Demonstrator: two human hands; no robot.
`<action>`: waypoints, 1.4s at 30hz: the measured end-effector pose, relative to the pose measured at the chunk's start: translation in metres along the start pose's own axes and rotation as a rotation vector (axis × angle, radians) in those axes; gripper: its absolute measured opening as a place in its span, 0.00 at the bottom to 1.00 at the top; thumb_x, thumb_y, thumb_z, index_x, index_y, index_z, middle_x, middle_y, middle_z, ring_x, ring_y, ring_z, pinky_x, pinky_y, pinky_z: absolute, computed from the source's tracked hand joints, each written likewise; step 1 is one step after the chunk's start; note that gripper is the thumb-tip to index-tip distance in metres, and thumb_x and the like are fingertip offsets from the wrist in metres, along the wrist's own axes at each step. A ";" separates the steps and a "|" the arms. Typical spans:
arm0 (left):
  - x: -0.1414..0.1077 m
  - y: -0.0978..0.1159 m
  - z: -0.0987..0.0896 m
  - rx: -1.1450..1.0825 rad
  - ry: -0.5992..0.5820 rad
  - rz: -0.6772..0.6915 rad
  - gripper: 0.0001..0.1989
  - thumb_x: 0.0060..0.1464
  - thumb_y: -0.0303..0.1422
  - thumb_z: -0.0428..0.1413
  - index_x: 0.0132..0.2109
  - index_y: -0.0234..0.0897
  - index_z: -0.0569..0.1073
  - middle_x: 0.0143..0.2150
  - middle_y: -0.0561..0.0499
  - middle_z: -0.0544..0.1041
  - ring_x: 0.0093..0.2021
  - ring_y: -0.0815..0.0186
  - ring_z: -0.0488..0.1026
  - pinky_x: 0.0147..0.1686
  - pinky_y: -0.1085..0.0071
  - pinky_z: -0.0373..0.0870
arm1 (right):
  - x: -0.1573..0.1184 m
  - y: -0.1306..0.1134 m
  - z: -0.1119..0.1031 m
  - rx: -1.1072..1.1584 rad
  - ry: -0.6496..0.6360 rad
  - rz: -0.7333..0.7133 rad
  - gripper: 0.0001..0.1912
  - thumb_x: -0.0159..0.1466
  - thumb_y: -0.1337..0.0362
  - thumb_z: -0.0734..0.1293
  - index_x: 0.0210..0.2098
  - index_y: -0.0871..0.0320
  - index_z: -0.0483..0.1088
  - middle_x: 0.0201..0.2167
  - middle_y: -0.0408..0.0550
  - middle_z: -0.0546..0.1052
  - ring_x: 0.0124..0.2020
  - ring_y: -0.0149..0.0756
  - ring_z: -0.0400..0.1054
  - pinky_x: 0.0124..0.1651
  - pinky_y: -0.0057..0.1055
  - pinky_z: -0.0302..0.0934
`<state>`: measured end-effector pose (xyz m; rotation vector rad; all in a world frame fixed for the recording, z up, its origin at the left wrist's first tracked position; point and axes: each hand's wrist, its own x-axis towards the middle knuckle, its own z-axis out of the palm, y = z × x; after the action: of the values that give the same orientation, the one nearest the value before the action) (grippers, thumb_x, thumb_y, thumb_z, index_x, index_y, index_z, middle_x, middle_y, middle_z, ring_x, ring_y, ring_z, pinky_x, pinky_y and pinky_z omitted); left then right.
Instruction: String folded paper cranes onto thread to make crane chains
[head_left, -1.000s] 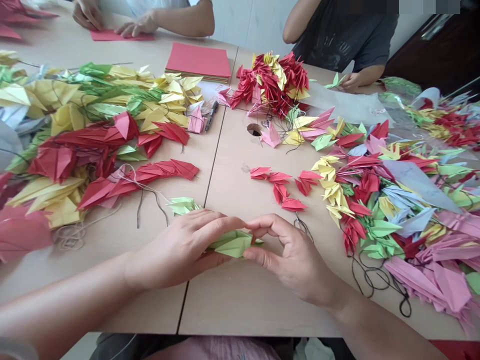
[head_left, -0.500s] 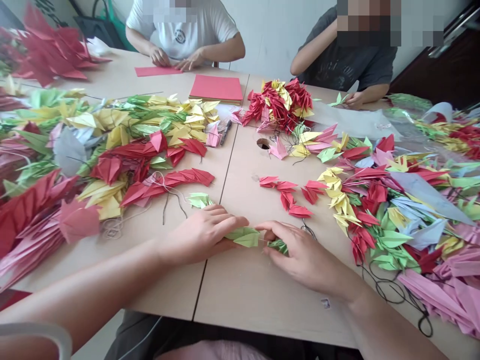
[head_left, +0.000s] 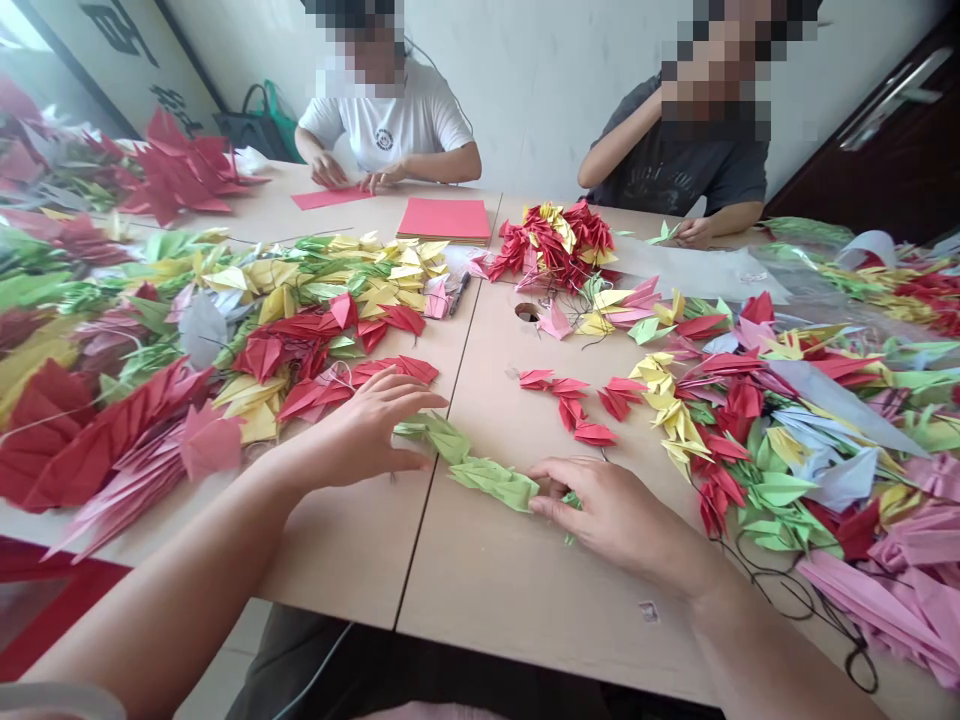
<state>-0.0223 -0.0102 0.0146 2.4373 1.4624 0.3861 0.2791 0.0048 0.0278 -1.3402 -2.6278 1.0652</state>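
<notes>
A string of light green folded paper pieces (head_left: pixel 491 480) lies across the seam in the table. My right hand (head_left: pixel 600 505) is closed around its right end, with a few green tips showing under the palm. Above the string's left end, my left hand (head_left: pixel 375 425) is open, thumb and fingers apart, with nothing in it. Just behind my left hand is a string of red folded paper (head_left: pixel 401 370). Short red folded paper pieces (head_left: pixel 574 400) lie beyond my right hand.
Piles of coloured folded paper (head_left: pixel 315 275) cover the left, and more strings (head_left: pixel 795 450) with black cord loops (head_left: pixel 810 600) fill the right. A red paper stack (head_left: pixel 446 218), a pen (head_left: pixel 459 293) and a round table hole (head_left: pixel 526 312) lie ahead. Two people sit opposite.
My left hand has let go of the green paper string and moved up and left, its fingers spreading. More of the string now shows between my hands. The camera view has tilted up.
</notes>
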 end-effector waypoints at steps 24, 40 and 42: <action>0.020 0.049 -0.026 -0.358 0.084 -0.012 0.20 0.53 0.30 0.58 0.54 0.41 0.68 0.47 0.48 0.77 0.43 0.63 0.75 0.42 0.69 0.72 | 0.009 -0.014 0.022 0.247 0.164 -0.100 0.29 0.61 0.52 0.69 0.58 0.58 0.66 0.49 0.54 0.74 0.48 0.45 0.69 0.51 0.41 0.63; 0.060 0.071 -0.072 -1.192 0.275 0.210 0.27 0.57 0.35 0.59 0.62 0.49 0.62 0.60 0.45 0.69 0.56 0.58 0.71 0.53 0.61 0.72 | 0.031 -0.061 -0.056 0.954 0.188 -0.356 0.14 0.60 0.52 0.71 0.35 0.58 0.73 0.30 0.43 0.73 0.31 0.30 0.66 0.33 0.26 0.62; 0.063 0.070 -0.068 -1.345 0.253 0.165 0.30 0.56 0.44 0.59 0.63 0.50 0.60 0.60 0.44 0.69 0.60 0.54 0.68 0.57 0.57 0.69 | 0.031 -0.062 -0.058 0.950 0.294 -0.350 0.16 0.61 0.51 0.70 0.33 0.58 0.73 0.29 0.44 0.72 0.26 0.28 0.64 0.26 0.25 0.60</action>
<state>0.0392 0.0205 0.1087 1.3873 0.6108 1.2383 0.2321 0.0351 0.0990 -0.7074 -1.6452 1.5727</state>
